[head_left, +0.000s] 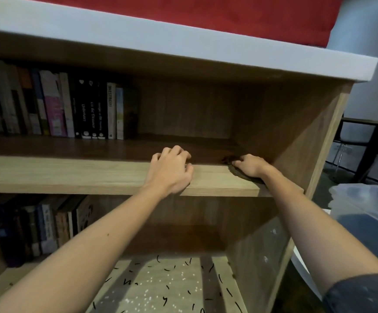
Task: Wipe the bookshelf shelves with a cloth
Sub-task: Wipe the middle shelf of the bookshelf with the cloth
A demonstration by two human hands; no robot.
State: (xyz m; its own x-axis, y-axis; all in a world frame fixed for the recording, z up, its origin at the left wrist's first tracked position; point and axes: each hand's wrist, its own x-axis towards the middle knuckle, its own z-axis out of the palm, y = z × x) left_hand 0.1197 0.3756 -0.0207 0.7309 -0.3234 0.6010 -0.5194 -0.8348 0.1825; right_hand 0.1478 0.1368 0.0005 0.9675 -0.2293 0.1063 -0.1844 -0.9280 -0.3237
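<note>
A wooden bookshelf (328, 141) seen from above and close. A row of books (70, 109) stands at the left end of the upper shelf (70, 172); the right half of that shelf is bare wood.

Near the middle of the shelf's front edge rests the left hand (172, 170), fingers loosely bent on the board and holding nothing; it looks like a brace.

Further right, at the shelf's front right corner, lies a dark brown cloth (237, 173), part of it hanging over the front edge. The right hand (251, 166) covers it, fingers bent down onto it, pressing it to the wood just beside the side panel (296, 136). A clear plastic bin (364, 206) sits outside the bookshelf at far right.

The step in hand appears to be wiping this upper shelf, at its right end. The next move probably calls for drawing the cloth leftward along the bare board towards the books, keeping pressure on it.
</note>
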